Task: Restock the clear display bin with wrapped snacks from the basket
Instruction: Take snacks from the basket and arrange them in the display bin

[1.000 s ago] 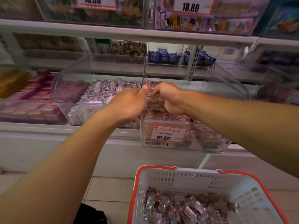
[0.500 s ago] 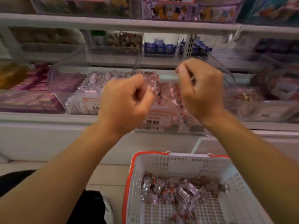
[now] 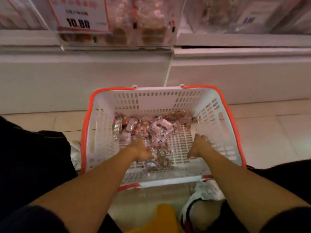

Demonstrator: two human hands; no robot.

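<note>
- While both forearms reach down from the bottom corners of the head view, both hands are inside the basket (image 3: 217,113), a white slotted one with an orange rim, standing on the tiled floor below the shelf.
- Left hand (image 3: 138,149): down among the snacks (image 3: 148,128), touching them. Its fingers point away from the camera into the pile; whether they are curled round a wrapper cannot be told.
- Right hand (image 3: 199,145): over the bare slotted floor of the basket, beside the pile and apart from the left hand. Fingers bend loosely downward; no snack is seen in them.
- Snacks: small clear and silvery wrappers with red marks, loose in the left and middle of the basket bottom, reaching to its far wall. The right part of the floor is bare.
- Bin (image 3: 143,22): clear, on the shelf edge at the top, above and behind the basket, packed with the same kind of snack. A price tag (image 3: 79,14) on its front reads 10.80.
- A white shoe (image 3: 200,200) stands on the floor just behind the near right corner of the basket.
- Motion blur softens the hands.
</note>
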